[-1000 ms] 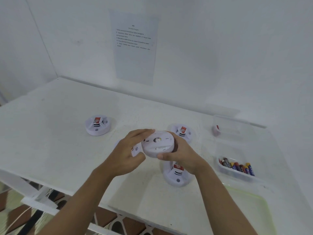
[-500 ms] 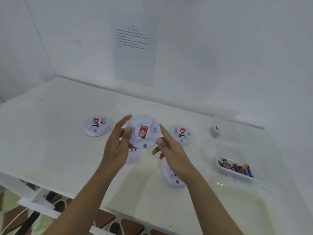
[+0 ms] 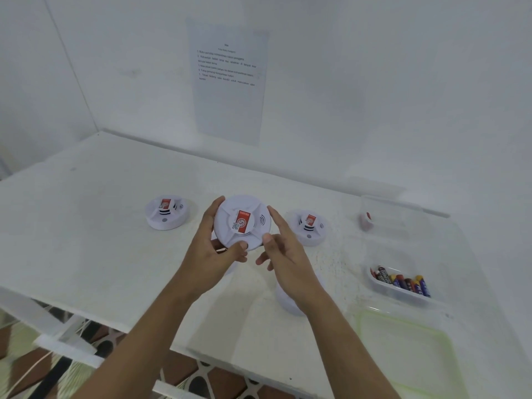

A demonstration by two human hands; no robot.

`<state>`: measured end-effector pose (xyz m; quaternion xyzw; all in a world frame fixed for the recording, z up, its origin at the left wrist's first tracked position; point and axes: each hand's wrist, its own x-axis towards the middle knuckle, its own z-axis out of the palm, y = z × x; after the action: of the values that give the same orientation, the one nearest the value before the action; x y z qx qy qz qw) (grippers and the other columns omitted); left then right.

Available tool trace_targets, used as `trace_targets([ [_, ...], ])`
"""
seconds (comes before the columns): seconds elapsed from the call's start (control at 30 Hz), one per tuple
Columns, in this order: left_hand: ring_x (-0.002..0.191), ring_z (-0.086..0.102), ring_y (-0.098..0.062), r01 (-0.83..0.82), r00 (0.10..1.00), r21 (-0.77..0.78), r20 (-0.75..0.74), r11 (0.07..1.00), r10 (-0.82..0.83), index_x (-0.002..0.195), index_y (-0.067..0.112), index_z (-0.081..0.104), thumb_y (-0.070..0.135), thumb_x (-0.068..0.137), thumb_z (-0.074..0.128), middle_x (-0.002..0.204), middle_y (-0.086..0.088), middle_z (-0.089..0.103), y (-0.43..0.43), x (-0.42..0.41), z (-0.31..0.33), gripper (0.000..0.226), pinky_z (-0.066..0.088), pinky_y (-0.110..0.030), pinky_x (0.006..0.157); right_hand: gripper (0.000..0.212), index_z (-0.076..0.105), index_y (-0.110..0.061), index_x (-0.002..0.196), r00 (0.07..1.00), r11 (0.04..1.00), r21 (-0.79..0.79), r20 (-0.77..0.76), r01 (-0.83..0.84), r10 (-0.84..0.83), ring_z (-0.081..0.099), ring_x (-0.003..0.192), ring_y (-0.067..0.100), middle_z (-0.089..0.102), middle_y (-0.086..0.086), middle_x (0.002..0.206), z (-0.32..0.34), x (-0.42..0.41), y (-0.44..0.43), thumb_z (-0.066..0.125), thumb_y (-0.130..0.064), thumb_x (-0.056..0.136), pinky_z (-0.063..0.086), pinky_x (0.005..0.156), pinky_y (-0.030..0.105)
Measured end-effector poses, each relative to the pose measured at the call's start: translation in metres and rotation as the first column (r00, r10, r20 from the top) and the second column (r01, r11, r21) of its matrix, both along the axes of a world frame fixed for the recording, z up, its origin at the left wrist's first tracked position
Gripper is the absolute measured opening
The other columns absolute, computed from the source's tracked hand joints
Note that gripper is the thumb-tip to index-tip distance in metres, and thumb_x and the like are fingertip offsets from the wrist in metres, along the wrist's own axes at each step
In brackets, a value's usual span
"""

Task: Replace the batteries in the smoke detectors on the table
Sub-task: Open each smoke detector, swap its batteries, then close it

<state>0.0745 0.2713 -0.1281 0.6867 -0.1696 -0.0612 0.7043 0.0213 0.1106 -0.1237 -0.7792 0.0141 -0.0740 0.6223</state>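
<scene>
Holding one smoke detector [image 3: 243,223] up off the table [image 3: 86,226], tipped so the round face with the red label looks back at the camera. Gripping its left rim with the left hand [image 3: 213,251], thumb hooked over the lower edge, fingers round behind. Only touching the right rim with the right hand [image 3: 285,254]: index finger laid straight up the side, thumb tip at the lower edge, no real curl around anything. So hands close together, one on either side of the disc, not touching each other.

Worth flagging for the next bit: no long axis on a flat round thing, just a face and a back, with the back (and presumably the battery door) pointing away from the camera. Probably needs flipping over or twisting first. Can't tell from this angle whether the cover back there is on or off. Equally near both hands, but carried mostly by the left, leaving the right free to work.

Also down on the table: a second detector [image 3: 166,213] off to the left, a third detector [image 3: 309,227] to the right, a fourth detector [image 3: 289,300] half hidden under the right forearm. Over on the right side, a clear tray [image 3: 400,296] of batteries [image 3: 403,282], closer to the right hand than the left.
</scene>
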Motion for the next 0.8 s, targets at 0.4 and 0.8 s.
trace_targets([
  [0.4, 0.109, 0.063, -0.015, 0.013, 1.0, -0.003, 0.011, 1.0, -0.013, 0.147, 0.03, 0.032, 0.001, 0.085, 0.072, 0.136, 0.014, 0.053, 0.0035, -0.0019, 0.002, 0.08, 0.061, -0.046, 0.073, 0.047, 0.03, -0.048, 0.147, 1.0, 1.0, -0.011, -0.001, 0.008, -0.008, 0.067, 0.078, 0.005, 0.069, 0.001, 0.106, 0.0005, -0.0038, 0.0018, 0.045, -0.032, 0.106, 0.048, 0.07, 0.016],
  [0.8, 0.106, 0.065, -0.018, 0.034, 0.999, 0.009, 0.006, 0.999, -0.034, 0.147, 0.031, 0.033, 0.001, 0.085, 0.071, 0.138, 0.009, 0.053, 0.0081, 0.0021, 0.0015, 0.078, 0.061, -0.048, 0.075, 0.049, 0.03, -0.046, 0.15, 1.0, 1.0, -0.015, -0.014, 0.021, -0.021, 0.067, 0.079, 0.005, 0.069, -0.003, 0.107, -0.0007, -0.0028, 0.0056, 0.045, -0.034, 0.105, 0.049, 0.07, 0.016],
])
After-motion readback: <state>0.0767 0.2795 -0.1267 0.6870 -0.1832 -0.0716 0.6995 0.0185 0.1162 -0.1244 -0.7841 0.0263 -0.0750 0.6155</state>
